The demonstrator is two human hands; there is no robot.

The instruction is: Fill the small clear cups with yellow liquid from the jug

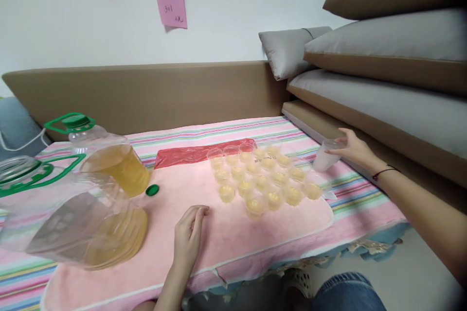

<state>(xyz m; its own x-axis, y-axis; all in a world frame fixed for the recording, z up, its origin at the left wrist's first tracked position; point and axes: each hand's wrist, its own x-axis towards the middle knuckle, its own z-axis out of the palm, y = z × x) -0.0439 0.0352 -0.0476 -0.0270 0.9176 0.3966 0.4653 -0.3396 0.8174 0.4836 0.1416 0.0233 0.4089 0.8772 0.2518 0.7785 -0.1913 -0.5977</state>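
Note:
At the right, my right hand [348, 148] has its fingers round the upper part of a stack of clear plastic cups [324, 156] standing on the striped cloth. My left hand [190, 231] rests on the pink mat [175, 192] with its fingers curled together and nothing visible in them. Between the hands, several clear cups with pale yellow liquid [261, 182] stand close together in rows. A green cap [152, 190] lies on the mat, left of the cups.
Two large clear jugs of yellow liquid, a rear one [120, 167] and a front one [116, 233], occupy the left. A red plastic bag [182, 155] lies behind the cups. Stacked grey-brown cushions [386, 82] rise at the right.

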